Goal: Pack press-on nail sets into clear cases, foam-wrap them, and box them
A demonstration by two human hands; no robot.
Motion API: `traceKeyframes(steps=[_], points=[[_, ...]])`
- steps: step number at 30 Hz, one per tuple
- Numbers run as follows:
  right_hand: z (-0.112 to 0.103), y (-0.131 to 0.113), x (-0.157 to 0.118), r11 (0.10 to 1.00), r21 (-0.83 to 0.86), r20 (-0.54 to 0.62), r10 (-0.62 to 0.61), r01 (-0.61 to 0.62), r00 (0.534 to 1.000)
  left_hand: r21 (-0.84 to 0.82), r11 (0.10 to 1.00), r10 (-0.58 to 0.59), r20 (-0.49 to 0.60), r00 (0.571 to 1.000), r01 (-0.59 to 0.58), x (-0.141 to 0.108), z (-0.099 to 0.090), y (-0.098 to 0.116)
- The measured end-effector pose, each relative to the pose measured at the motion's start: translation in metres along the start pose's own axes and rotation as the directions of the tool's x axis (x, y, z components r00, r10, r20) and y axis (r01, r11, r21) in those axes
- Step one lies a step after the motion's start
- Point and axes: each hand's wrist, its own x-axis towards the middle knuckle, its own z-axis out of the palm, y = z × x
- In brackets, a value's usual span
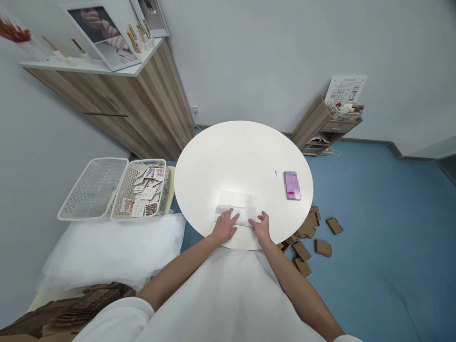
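Observation:
A thin white sheet (234, 198), partly folded over, lies near the front edge of the round white table. My left hand (224, 227) rests on the folded part with its fingers spread. At the right end of the sheet is my right hand (261, 228), fingers apart and slightly bent, the tips at the sheet's edge. Whether anything lies inside the fold is hidden. To the right on the table is a purple phone-like rectangle (292, 185), blurred into blocks. A small dark object (275, 173) lies beside it.
At the left stand a white basket (164, 190) of small printed cards and a clear perforated basket (93, 187). Below them is a stack of white sheets (117, 247). Brown cardboard boxes (323, 248) lie on the blue floor at right. A wooden cabinet (153, 99) stands behind left.

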Motion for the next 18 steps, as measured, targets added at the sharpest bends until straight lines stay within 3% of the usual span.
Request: traceKeyframes(steps=[4, 7, 10, 13, 16, 18], points=[[0.0, -0.006, 0.002, 1.0, 0.018, 0.022, 0.02, -0.021, 1.0, -0.026, 0.998, 0.063, 0.057, 0.996, -0.062, 0.002, 0.0, 0.009], [0.0, -0.016, 0.004, 1.0, 0.013, 0.002, -0.017, 0.017, 1.0, -0.063, 0.994, 0.096, 0.07, 0.993, -0.092, 0.003, -0.002, 0.011], [0.003, -0.023, 0.003, 0.992, -0.045, 0.06, -0.115, 0.118, 0.992, -0.104, 0.992, 0.08, 0.035, 0.996, -0.076, -0.004, -0.004, 0.005], [0.005, -0.023, 0.001, 0.967, -0.121, 0.124, -0.21, 0.225, 0.97, -0.137, 0.986, -0.099, -0.055, 0.994, 0.09, -0.016, -0.005, -0.007], [0.007, -0.019, 0.001, 0.943, -0.197, 0.091, -0.255, 0.268, 0.963, -0.247, 0.898, -0.399, -0.102, 0.911, 0.365, -0.027, -0.001, -0.016], [0.01, -0.017, 0.001, 0.919, -0.255, 0.059, -0.295, 0.3, 0.954, -0.345, 0.828, -0.49, -0.063, 0.87, 0.441, -0.03, 0.003, -0.018]])
